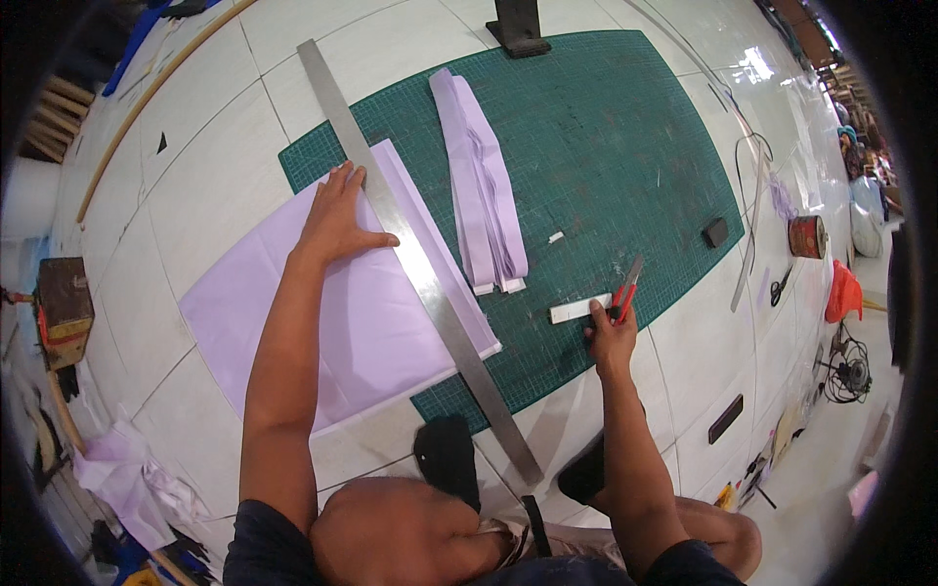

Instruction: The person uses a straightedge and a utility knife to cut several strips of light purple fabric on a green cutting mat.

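Observation:
My left hand (pixel 342 220) lies with fingers spread on a long steel ruler (pixel 430 283) and the lilac fabric (pixel 283 293) beside it. The ruler runs diagonally across the folded fabric, close to its right edge. A narrow margin of fabric shows on the ruler's right. My right hand (pixel 613 337) is closed around red-handled scissors (pixel 626 296), their blades pointing away from me. Its thumb touches a small white rectangular piece (pixel 578 310) on the green cutting mat (pixel 606 146). Folded lilac fabric strips (pixel 479 186) lie on the mat between my hands.
A black block (pixel 716 231) sits at the mat's right edge, and a black metal stand (pixel 520 29) at its far edge. Right of it are a round tin (pixel 806 236), small black scissors (pixel 780 287) and a phone-like black slab (pixel 726 419). Crumpled lilac fabric (pixel 137 483) lies left.

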### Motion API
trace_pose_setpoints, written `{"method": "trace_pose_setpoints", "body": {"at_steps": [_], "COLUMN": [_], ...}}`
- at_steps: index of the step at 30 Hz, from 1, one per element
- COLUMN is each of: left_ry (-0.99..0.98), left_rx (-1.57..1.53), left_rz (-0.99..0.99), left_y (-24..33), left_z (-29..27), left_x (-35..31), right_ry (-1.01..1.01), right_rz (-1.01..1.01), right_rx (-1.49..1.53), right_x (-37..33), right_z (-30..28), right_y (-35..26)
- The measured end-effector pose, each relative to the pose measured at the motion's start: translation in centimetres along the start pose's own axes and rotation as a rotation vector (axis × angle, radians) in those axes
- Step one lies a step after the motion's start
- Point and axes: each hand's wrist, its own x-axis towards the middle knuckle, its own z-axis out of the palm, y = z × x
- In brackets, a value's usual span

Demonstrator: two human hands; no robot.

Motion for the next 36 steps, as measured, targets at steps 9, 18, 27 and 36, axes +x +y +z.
{"method": "trace_pose_setpoints", "body": {"at_steps": [9, 18, 27, 36], "left_ry": [-0.003, 0.009, -0.021, -0.027], "left_rx": [-0.041, -0.009, -0.002, 0.000], "left_rz": [0.012, 0.001, -0.023, -0.019], "left_y": [-0.2, 0.4, 0.6, 0.8], "left_z": [0.0, 0.1, -0.3, -0.2], "left_x": [0.0, 0.2, 0.3, 0.5], "right_ry": [-0.149, -0.456, -0.454, -0.441], "right_rz": [0.009, -0.135, -0.226, -0.221], "right_rx": [0.336, 0.332, 0.076, 0.081], "right_x": [-0.8, 5.6, 7.7, 7.9], "right_z": [5.3, 25.5, 29.6, 29.6], "right_y": [-10.3, -18.5, -17.1, -17.0]}}
